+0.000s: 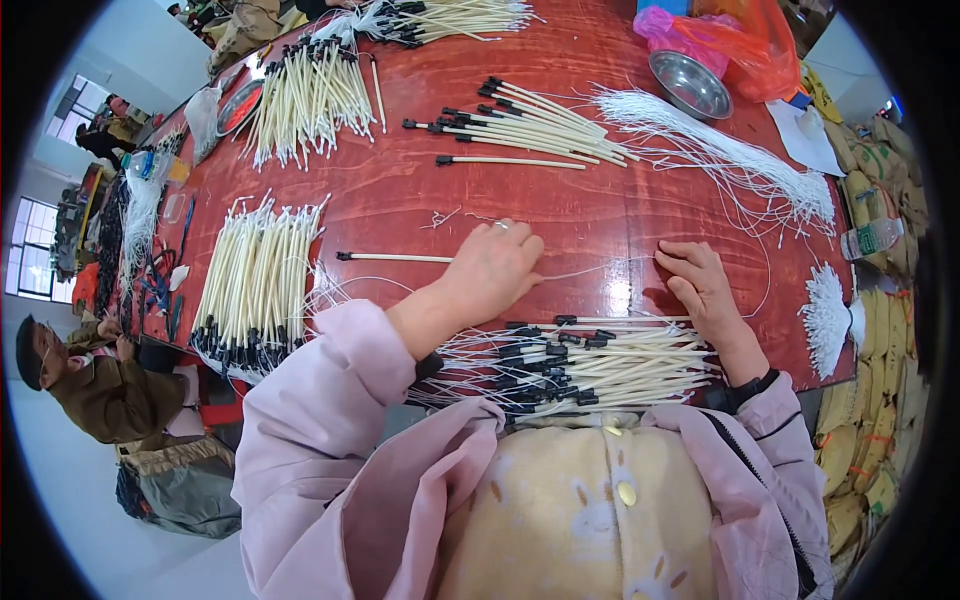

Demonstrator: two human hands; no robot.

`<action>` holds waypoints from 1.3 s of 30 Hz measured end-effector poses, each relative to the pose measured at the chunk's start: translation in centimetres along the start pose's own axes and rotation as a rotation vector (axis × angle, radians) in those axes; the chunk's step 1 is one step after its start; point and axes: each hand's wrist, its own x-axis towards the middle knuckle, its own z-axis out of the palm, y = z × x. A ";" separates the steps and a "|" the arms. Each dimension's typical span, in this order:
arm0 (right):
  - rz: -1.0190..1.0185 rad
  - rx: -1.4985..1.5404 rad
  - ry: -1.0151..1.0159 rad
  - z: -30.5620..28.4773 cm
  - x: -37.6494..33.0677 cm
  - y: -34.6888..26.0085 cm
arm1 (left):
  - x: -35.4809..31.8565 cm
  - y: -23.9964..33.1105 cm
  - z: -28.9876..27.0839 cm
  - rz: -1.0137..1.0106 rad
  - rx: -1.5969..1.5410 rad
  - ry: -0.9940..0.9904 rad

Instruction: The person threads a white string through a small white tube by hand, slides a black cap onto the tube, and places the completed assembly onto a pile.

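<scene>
Packaging first: pink and orange plastic bags (735, 35) bunched at the far right edge of the red tabletop (400, 200), steel bowl (690, 84) just in front of them; clear plastic bottle (872, 238) off the right edge among yellowish bundles; no labels readable. Left hand (497, 268) lies knuckles up on the tabletop, fingers curled down loosely, fingertips pinched on a thin white string (590, 268); a single cream tube with black tip (392, 257) runs out from under it to the left. Right hand (703, 283) flat, fingers slightly bent and mostly open, fingertips at the same string, which runs between both hands; can't tell if it's gripped there. Pile of cream tubes with black tips (580, 365) sits just in front of the person's body, below both hands. More tube bundles (255, 275) on the left, loose white strings (730, 155) on the far right.
</scene>
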 end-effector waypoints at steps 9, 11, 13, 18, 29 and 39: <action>-0.014 -0.016 -0.028 -0.3 -0.2 -0.1 | -0.9 -1.2 -1.5 -0.082 -0.032 0.041; -0.031 -0.038 -0.051 -0.6 -0.2 -0.3 | -2.5 -2.5 -2.7 -0.106 -0.017 0.013; -0.043 -0.036 -0.053 -0.6 -0.2 0.0 | -3.9 -3.2 -3.8 -0.179 0.027 -0.028; -0.058 -0.038 -0.070 -0.6 -0.3 0.0 | -2.1 -3.3 -2.7 -0.084 0.115 -0.088; -0.099 -0.099 -0.083 0.7 0.9 -2.1 | 11.2 6.8 6.0 0.126 0.116 -0.023; -0.134 -0.150 0.086 -0.3 2.9 -1.4 | 3.5 -0.3 -3.7 -0.352 0.073 0.262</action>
